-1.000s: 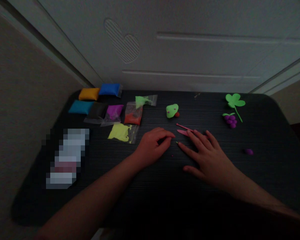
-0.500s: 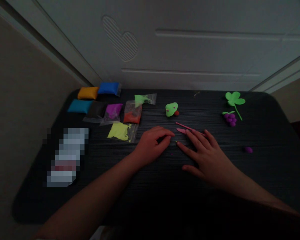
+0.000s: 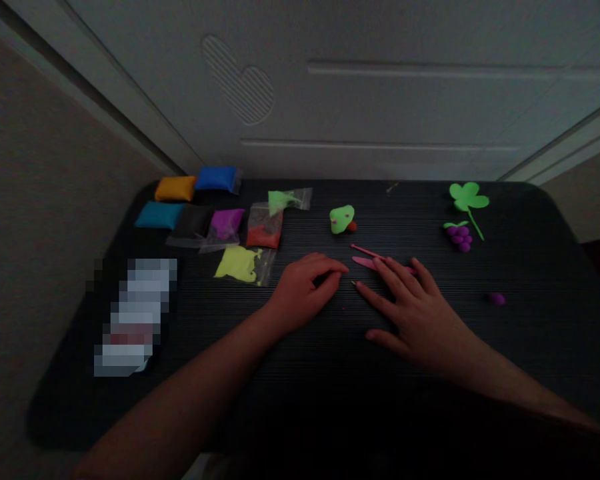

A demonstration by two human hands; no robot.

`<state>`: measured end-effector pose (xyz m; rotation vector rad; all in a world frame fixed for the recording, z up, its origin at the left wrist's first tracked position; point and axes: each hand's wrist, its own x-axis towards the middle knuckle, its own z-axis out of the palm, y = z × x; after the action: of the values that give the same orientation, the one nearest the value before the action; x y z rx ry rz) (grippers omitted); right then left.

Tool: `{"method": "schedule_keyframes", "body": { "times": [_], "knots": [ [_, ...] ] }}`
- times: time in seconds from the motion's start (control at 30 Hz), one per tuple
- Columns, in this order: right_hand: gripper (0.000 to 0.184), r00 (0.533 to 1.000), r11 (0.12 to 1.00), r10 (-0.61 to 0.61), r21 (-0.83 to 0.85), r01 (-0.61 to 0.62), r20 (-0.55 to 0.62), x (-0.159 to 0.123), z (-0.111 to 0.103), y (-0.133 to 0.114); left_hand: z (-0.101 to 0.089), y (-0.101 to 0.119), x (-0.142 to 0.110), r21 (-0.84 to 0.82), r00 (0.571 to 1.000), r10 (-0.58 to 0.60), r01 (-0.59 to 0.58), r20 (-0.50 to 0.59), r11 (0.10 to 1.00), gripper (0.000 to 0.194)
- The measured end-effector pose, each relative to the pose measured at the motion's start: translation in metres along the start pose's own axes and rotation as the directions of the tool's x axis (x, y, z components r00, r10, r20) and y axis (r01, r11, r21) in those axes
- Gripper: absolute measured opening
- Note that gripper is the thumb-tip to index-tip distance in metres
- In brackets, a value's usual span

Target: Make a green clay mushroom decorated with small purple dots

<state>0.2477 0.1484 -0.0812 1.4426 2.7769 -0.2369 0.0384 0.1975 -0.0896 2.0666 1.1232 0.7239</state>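
My left hand [image 3: 306,292] rests on the dark table, its fingers curled and the thumb brought close to the forefinger. Whatever may be in that pinch is too small to make out. Flat and spread, my right hand [image 3: 413,310] holds nothing. Its forefinger tip lies beside a tiny yellow-green bit [image 3: 353,283]. Under its other fingers runs a pink modelling knife [image 3: 364,263], partly covered. A thin pink modelling stick [image 3: 366,251] lies just beyond. Farther back sits a light green clay figure [image 3: 341,219] with pink dots and a red piece [image 3: 352,227] at its side.
Bags of coloured clay, among them a yellow one [image 3: 237,264] and a red one [image 3: 264,230], lie left of my hands. A blurred-out object [image 3: 135,317] is at the left. Right: a green clover [image 3: 469,197], purple grapes [image 3: 460,238], a purple lump [image 3: 497,299].
My right hand has shifted very slightly right, its forefinger tip now a little apart from the tiny bit. My left hand keeps its pose. The view has moved slightly.
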Motion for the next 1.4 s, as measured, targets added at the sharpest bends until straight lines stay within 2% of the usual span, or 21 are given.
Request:
{"method": "schedule_keyframes", "body": {
  "times": [0.1, 0.27, 0.43, 0.57, 0.73, 0.87, 1.03, 1.17, 1.33, 1.4],
  "knots": [
    [0.061, 0.999, 0.999, -0.038, 0.017, 0.038, 0.009, -0.0004, -0.0005, -0.0005, 0.0002, -0.0003, -0.0001, 0.002, 1.0, -0.005, 0.005, 0.0, 1.0, 0.017],
    [0.061, 1.0, 1.0, 0.016, 0.001, -0.016, -0.022, -0.0006, 0.0002, 0.0006, 0.0, 0.0006, 0.0002, 0.006, 1.0, -0.009, 0.009, -0.001, 1.0, 0.017],
    [0.06, 0.999, 0.999, -0.04, 0.022, 0.04, -0.021, -0.0007, 0.0011, 0.0002, 0.0001, 0.0005, 0.0002, 0.001, 1.0, -0.009, 0.009, -0.003, 1.0, 0.017],
    [0.061, 1.0, 1.0, 0.004, -0.002, -0.004, -0.026, -0.0003, 0.0007, 0.0012, 0.0, -0.0002, -0.0001, 0.004, 1.0, -0.006, 0.006, -0.004, 1.0, 0.018],
    [0.06, 0.999, 0.999, -0.037, 0.014, 0.037, 0.004, -0.0002, 0.0004, 0.0005, 0.0, -0.0002, 0.0, 0.007, 1.0, -0.001, 0.001, -0.007, 1.0, 0.017],
    [0.061, 1.0, 1.0, 0.02, -0.001, -0.02, -0.013, 0.0, 0.0009, 0.001, 0.0002, -0.0001, 0.0004, 0.011, 1.0, -0.007, 0.007, -0.005, 1.0, 0.017],
    [0.06, 0.998, 0.998, -0.054, 0.028, 0.055, -0.015, -0.001, 0.002, 0.0004, -0.0002, 0.0006, 0.0005, 0.012, 1.0, -0.007, 0.007, -0.003, 1.0, 0.017],
    [0.06, 0.999, 1.0, 0.007, 0.013, -0.006, -0.042, -0.0019, 0.002, 0.0014, -0.0001, 0.0007, 0.0003, 0.009, 1.0, -0.01, 0.01, -0.004, 1.0, 0.018],
    [0.061, 0.998, 0.998, -0.047, 0.049, 0.049, -0.037, -0.0019, 0.0016, 0.0009, 0.0, -0.0009, -0.0003, 0.019, 1.0, -0.019, 0.019, -0.003, 1.0, 0.017],
    [0.061, 0.999, 0.999, -0.016, 0.046, 0.018, -0.036, -0.0018, 0.0008, 0.0017, -0.0001, -0.0016, -0.0004, 0.028, 1.0, -0.027, 0.027, 0.001, 0.999, 0.017]
  ]
}}
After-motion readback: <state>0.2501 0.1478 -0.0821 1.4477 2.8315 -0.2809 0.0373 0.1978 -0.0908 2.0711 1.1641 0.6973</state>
